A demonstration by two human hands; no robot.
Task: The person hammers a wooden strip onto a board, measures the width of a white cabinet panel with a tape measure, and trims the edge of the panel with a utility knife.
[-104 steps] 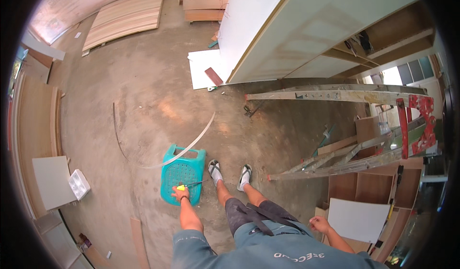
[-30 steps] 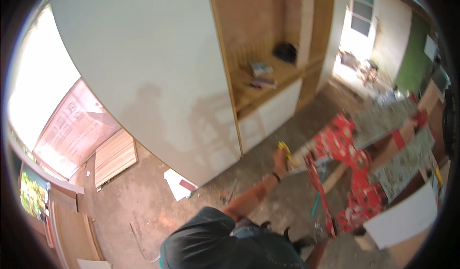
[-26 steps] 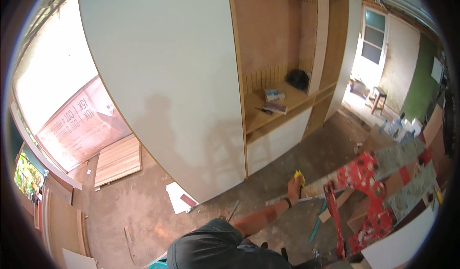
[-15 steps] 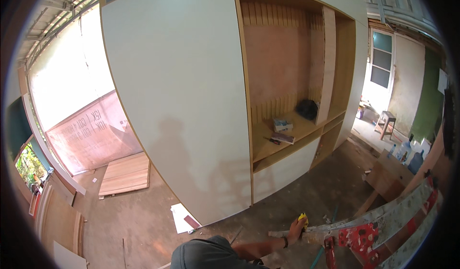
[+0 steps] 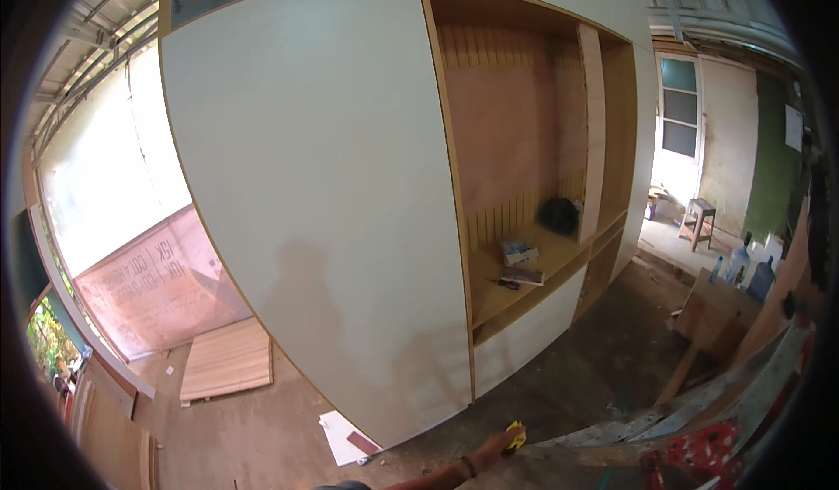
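Observation:
In my right hand (image 5: 494, 444) is a small yellow-and-black tape measure (image 5: 516, 436), its body wrapped by my fingers. A dark band circles that wrist. The hand hangs low, in front of the foot of a large white cabinet (image 5: 306, 158) and left of a paint-stained metal ladder (image 5: 699, 446). No extended blade shows on the tape measure. My left hand is out of sight.
Inside the cabinet's open wooden bay lie a small box (image 5: 520, 252), a screwdriver (image 5: 507, 284) and a black bag (image 5: 559, 217). A wooden panel (image 5: 227, 363) and a white board (image 5: 341, 438) lie on the floor. A stool (image 5: 697, 222) and blue bottles (image 5: 760, 279) stand at the right.
My right hand with the tape measure has moved left and lower in the picture, away from the ladder. The grey cloth has mostly left the view, and the whole view has shifted.

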